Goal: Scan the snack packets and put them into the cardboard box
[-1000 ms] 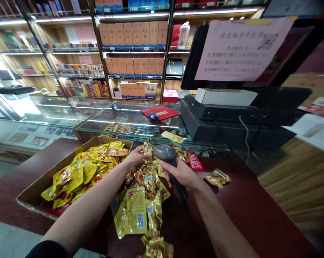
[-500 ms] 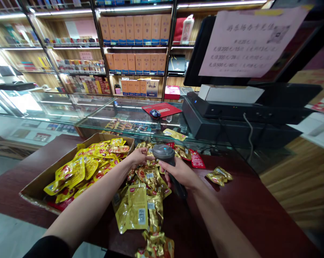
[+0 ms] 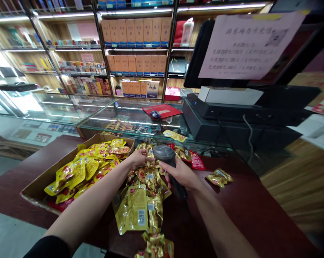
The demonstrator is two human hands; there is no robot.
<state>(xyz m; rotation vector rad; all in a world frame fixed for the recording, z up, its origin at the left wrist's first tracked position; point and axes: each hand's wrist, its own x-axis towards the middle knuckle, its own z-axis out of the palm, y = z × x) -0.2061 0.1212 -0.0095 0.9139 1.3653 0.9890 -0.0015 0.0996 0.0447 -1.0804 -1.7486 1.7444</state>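
My right hand is wrapped round the handle of a dark grey barcode scanner, whose head tilts toward the packets. My left hand has its fingers curled together just left of the scanner head, over the heap of gold snack packets. Whatever the left fingers pinch is hidden. A larger flat gold pouch with a printed barcode lies in front of the heap. To the left, an open cardboard box is filled with yellow snack packets.
Two gold packets lie apart on the dark red table. A red packet sits behind the scanner. A black point-of-sale terminal stands at the back right. A glass counter with a mouse lies beyond.
The blue light on top of the scanner has gone out. My left fingers have curled in slightly. The view has tipped a little, and the packets lie as before.
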